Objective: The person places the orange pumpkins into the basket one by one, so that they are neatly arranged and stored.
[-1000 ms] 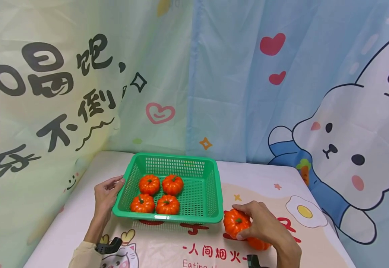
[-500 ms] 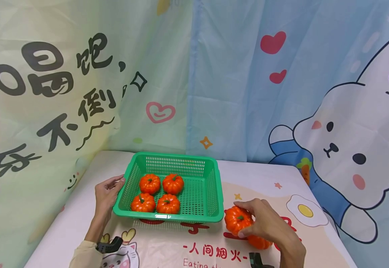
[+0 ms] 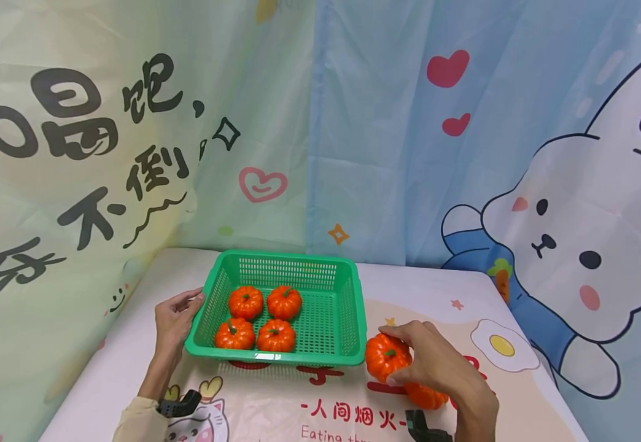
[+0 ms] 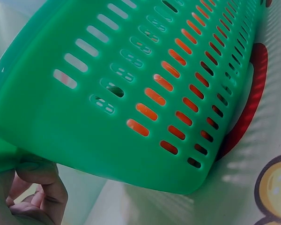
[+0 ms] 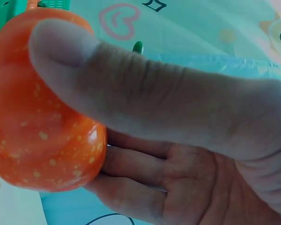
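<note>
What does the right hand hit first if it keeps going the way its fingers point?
Probably the basket. The right hand grips a pumpkin beside the basket's right wall, with its fingers pointing left toward it. The pumpkin would likely touch the wall first; depth is unclear.

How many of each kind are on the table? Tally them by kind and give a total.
Orange pumpkins: 6. That is 4 in the basket, e.g., 1 gripped by the right hand at, and 1 behind that hand.
Green basket, its left rim held by the left hand: 1
Total: 7
</note>
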A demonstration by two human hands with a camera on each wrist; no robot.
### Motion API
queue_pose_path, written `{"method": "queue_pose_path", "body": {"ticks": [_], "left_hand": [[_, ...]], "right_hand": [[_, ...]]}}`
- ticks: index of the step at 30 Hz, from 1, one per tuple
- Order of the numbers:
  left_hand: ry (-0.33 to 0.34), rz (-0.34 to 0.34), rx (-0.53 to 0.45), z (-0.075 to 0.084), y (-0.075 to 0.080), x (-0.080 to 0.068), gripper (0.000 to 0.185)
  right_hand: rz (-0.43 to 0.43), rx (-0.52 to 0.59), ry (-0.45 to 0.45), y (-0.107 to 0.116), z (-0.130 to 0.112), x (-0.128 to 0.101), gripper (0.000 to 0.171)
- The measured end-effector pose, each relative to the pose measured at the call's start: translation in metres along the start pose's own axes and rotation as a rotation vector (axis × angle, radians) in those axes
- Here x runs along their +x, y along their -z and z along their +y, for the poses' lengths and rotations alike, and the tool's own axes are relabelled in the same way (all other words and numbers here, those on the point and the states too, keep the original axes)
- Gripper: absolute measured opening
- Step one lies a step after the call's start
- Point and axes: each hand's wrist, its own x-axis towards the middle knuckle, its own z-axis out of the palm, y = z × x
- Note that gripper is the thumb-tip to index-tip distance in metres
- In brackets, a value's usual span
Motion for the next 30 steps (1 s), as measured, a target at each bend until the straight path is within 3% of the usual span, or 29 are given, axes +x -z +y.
{"method": "queue_pose_path", "body": {"ticks": [16, 30], "left_hand": [[-0.013, -0.002, -0.027, -0.001, 0.002, -0.001, 0.036], [-0.006, -0.011, -0.047, -0.001, 0.0, 0.0, 0.036]], "right_hand": [[-0.001, 0.009, 0.086, 0.001, -0.012, -0.001, 0.075], [0.011, 0.006, 0.11, -0.002, -0.023, 0.006, 0.071]]}}
